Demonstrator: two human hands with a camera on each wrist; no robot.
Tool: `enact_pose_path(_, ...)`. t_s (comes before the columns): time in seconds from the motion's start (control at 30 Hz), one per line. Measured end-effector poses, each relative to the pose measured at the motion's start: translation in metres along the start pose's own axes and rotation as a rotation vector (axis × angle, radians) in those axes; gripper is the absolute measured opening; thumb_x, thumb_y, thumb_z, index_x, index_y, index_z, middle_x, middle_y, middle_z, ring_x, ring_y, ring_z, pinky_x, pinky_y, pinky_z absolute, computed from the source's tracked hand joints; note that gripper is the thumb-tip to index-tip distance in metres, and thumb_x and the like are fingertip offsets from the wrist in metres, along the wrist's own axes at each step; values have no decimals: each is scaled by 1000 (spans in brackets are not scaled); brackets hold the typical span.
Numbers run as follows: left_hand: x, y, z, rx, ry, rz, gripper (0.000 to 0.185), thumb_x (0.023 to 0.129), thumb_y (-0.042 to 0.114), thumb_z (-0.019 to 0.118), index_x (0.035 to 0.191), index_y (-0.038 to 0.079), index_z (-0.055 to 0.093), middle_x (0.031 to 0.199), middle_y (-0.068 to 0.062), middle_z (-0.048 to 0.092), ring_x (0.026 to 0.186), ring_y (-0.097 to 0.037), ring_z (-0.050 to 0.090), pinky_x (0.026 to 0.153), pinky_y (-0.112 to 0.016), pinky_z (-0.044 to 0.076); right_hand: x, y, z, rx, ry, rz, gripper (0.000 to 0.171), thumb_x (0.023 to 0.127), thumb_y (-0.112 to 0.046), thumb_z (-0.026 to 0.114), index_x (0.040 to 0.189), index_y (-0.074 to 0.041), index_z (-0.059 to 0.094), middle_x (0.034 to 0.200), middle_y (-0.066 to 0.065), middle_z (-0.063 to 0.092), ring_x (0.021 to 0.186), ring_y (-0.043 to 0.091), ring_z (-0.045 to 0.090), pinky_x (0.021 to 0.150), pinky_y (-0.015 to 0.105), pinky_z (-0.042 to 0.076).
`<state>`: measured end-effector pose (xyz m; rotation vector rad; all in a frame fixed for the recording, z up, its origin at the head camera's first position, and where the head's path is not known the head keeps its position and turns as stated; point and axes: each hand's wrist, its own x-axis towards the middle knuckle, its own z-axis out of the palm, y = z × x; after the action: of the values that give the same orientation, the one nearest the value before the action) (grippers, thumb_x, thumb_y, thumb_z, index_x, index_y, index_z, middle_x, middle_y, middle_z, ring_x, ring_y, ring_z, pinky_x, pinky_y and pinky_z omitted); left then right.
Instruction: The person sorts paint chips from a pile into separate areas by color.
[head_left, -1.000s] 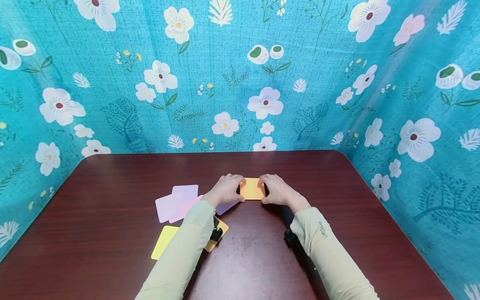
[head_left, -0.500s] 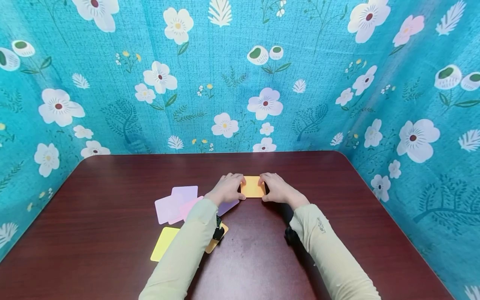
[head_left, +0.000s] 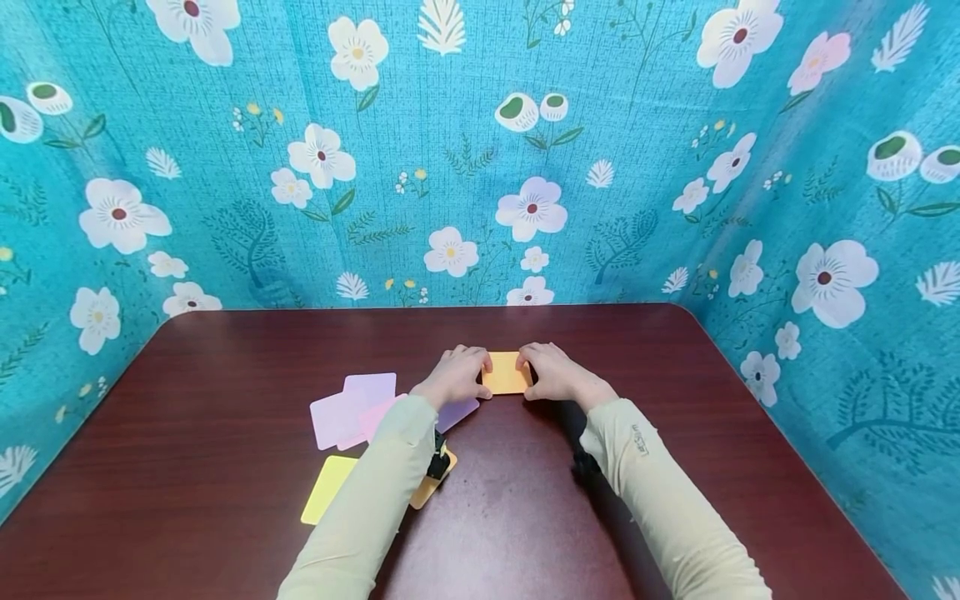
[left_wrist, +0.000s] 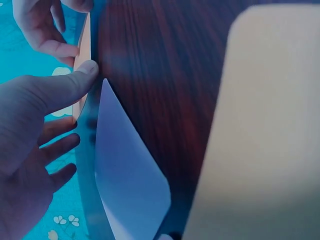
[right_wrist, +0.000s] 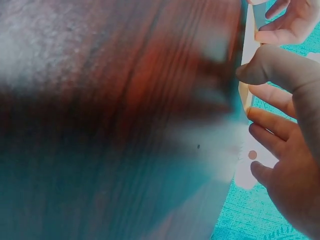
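Note:
A small orange paper (head_left: 506,372) lies on the dark wooden table (head_left: 225,350) near its middle. My left hand (head_left: 456,377) pinches its left edge and my right hand (head_left: 555,375) pinches its right edge. In the left wrist view the left thumb (left_wrist: 75,80) presses the near edge of the orange paper (left_wrist: 84,55), and the other fingers curl behind it. The right wrist view shows my right hand (right_wrist: 287,125) with its thumb on the thin edge of the paper (right_wrist: 245,95). The paper's sides are partly hidden by the fingers.
Several loose paper squares lie left of my left arm: lilac ones (head_left: 352,408), a pink one (head_left: 378,410), a yellow one (head_left: 324,487) and an orange one (head_left: 431,487) partly under the sleeve. A floral blue curtain (head_left: 480,167) surrounds the table on three sides.
Both hands and the orange paper have crept slightly away from me. The grip on the paper looks the same.

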<state>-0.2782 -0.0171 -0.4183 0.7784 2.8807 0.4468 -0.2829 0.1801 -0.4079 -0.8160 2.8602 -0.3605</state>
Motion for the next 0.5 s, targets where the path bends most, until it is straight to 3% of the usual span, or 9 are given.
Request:
enact_pose_path(0.13, 0, 0, 0, 0, -3, -2, 39, 76, 31, 72, 105, 11, 56, 120, -3, 54, 110, -24, 43, 93, -42, 31, 2, 0, -1, -15, 8, -13, 38, 68, -19, 73, 99, -6, 56, 106, 10, 55, 100, 27, 47, 98, 46, 30)
enact_pose_path(0.27, 0, 0, 1, 6, -7, -2, 39, 76, 32, 72, 105, 11, 57, 121, -4, 53, 109, -24, 43, 93, -42, 31, 3, 2, 2, -9, -2, -2, 39, 68, -19, 72, 101, -5, 57, 113, 11, 53, 107, 28, 46, 103, 49, 25)
enact_pose_path(0.5, 2, 0, 0, 23, -28, -11, 39, 77, 34, 71, 107, 12, 57, 121, -3, 53, 107, -22, 42, 94, -41, 30, 5, 7, 9, 39, -25, 41, 39, 70, -19, 70, 104, -8, 56, 128, 14, 47, 115, 31, 41, 102, 45, 28)
